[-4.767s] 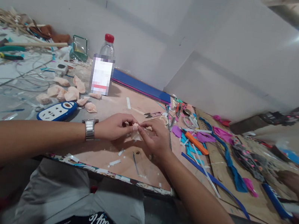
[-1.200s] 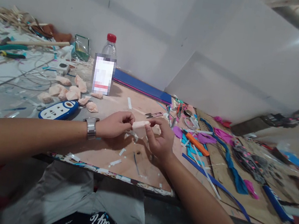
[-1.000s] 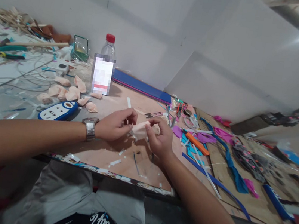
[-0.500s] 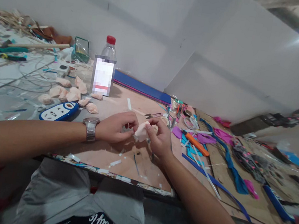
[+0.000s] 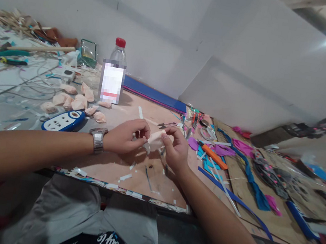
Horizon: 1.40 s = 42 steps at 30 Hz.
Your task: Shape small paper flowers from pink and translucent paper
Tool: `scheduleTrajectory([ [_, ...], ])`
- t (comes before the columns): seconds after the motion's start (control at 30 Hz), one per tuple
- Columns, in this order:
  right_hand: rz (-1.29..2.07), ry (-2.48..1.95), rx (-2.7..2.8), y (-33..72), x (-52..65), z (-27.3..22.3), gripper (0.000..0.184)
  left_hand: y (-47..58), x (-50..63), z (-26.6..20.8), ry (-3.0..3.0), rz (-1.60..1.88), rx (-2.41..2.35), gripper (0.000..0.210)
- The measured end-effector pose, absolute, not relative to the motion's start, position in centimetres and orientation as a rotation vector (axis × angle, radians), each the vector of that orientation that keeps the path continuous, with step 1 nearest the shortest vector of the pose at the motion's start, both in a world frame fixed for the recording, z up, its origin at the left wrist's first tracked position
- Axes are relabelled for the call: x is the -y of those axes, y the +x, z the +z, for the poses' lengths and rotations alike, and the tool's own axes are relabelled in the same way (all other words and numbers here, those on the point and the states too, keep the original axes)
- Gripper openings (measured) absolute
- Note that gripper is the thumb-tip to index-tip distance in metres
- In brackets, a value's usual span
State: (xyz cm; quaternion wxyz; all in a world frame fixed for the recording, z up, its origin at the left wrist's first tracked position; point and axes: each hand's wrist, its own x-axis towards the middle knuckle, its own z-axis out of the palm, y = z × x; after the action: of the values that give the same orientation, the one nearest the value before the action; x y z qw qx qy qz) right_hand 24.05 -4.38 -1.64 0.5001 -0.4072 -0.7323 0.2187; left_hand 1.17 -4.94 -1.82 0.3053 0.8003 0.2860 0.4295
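A pale peach piece of thin, paper-like material point(image 5: 155, 141) is stretched between my two hands above the table. My right hand point(image 5: 176, 148) pinches its right side between thumb and fingers. At its left edge, the thumb and fingertips of my left hand point(image 5: 128, 135) are closed together, and a small whitish flap hangs just below them. A metal watch is on my left wrist. Several crumpled pieces of the same peach colour point(image 5: 79, 102) lie in a loose group to the left of my hands.
A blue and white power strip point(image 5: 62, 121) lies beside the crumpled pieces. Behind stands a red-capped bottle point(image 5: 119, 54). Small scissors point(image 5: 167, 125) rest just beyond my hands. An orange cutter point(image 5: 215, 156) and coloured scraps lie at right; green-handled pliers point(image 5: 10, 57) lie far left.
The peach piece has turned and spread out a little between my fingers, and a whitish flap now shows at its left edge. My hands stay in nearly the same place.
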Motion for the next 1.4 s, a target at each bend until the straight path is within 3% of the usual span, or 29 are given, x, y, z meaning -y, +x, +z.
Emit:
scheduleTrajectory([
  [0.37,0.688,-0.987,1.686,24.3,3.7,-2.4,0.028,1.3,4.8,-1.7,2.047,1.218,-0.816,0.003],
  [0.93,0.688,-0.958,1.609,24.3,3.8,-2.7,0.034,1.4,4.8,-1.6,1.846,1.227,-0.909,0.017],
  [1.1,0.600,-0.941,1.635,24.4,3.7,-2.6,0.030,1.4,4.7,-1.7,1.756,1.234,-0.924,0.019],
  [1.4,0.152,-0.812,1.914,24.2,5.0,-0.9,0.011,1.2,4.9,-1.6,1.883,1.173,-1.051,0.025],
])
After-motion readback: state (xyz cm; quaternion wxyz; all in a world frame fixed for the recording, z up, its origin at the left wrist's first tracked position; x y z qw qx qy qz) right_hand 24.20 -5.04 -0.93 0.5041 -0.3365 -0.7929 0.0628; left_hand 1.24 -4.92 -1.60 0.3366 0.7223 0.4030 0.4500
